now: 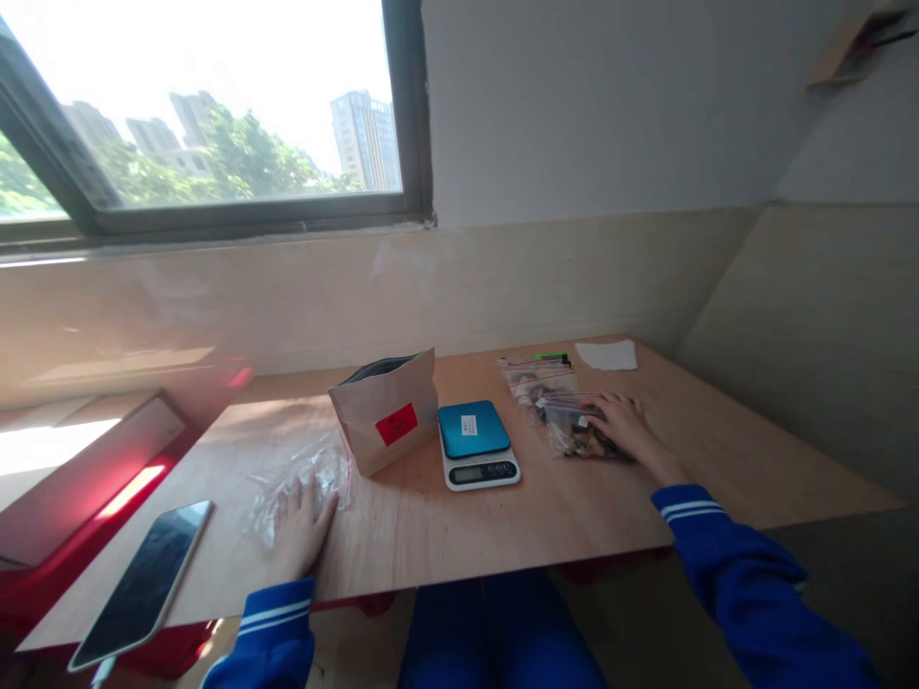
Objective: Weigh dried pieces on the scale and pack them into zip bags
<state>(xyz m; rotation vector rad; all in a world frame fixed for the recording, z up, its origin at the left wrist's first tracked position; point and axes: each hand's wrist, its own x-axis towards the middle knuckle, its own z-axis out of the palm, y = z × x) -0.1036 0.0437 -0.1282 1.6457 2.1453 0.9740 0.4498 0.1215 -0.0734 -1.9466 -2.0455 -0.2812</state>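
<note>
Crinkly, shiny plas. bag (334, 467); matt ppr. pouch (361, 423); smooth wd. tabletop (423, 541); glossy phone (147, 579)

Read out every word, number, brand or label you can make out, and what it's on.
No text is legible.
Red label on the paper bag: dark marks, too small.
White sticker on the scale: too small.
Its control panel: too blurred.
White tag at a zip bag: unreadable.

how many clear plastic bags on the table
3 distinguishable: crumpled clear plastic bag under left hand; clear bag of brownish pieces under right hand; paler-filled clear bag behind it. Overlap may hide more.
</note>
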